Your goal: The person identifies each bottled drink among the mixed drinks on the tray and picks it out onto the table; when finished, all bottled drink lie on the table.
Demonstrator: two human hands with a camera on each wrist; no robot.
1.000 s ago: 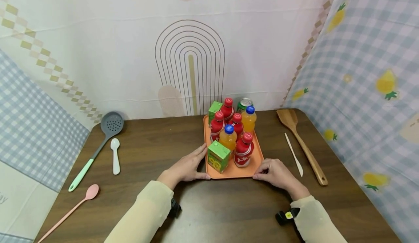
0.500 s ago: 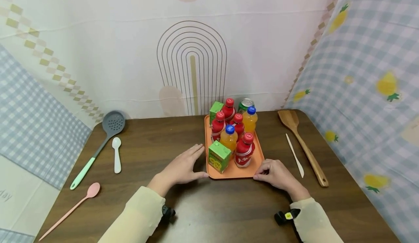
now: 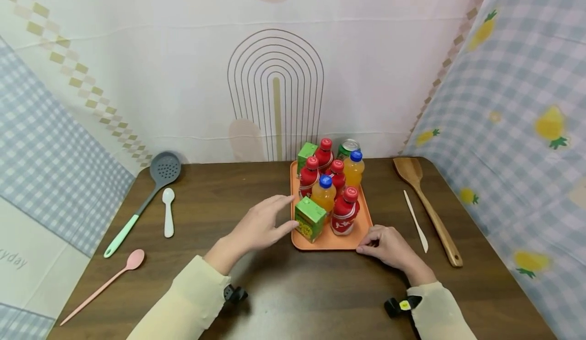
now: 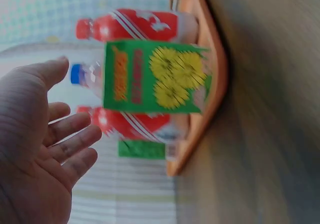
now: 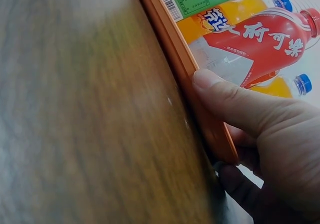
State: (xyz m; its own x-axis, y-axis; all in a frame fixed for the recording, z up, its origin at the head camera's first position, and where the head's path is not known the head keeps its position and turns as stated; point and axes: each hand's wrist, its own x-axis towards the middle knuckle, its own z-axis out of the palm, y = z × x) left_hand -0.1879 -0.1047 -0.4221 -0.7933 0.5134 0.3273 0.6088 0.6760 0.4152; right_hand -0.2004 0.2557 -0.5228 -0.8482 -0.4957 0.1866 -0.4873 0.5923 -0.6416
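An orange tray stands on the table, loaded with bottles and cartons. My right hand grips its near right corner; in the right wrist view the thumb lies on the rim and a finger is under the corner. My left hand is lifted beside the near green juice carton, fingers extended, with a gap to the carton in the left wrist view. Behind that carton stand red-labelled soda bottles and orange drink bottles with blue caps. Another green carton is at the back left.
A green can stands at the tray's far end. To the left lie a slotted ladle, a white spoon and a pink spoon. A wooden spatula and a white knife lie right.
My left hand has come away from the tray's left edge and risen beside the near carton. The right hand keeps its place at the corner. The view has shifted slightly.
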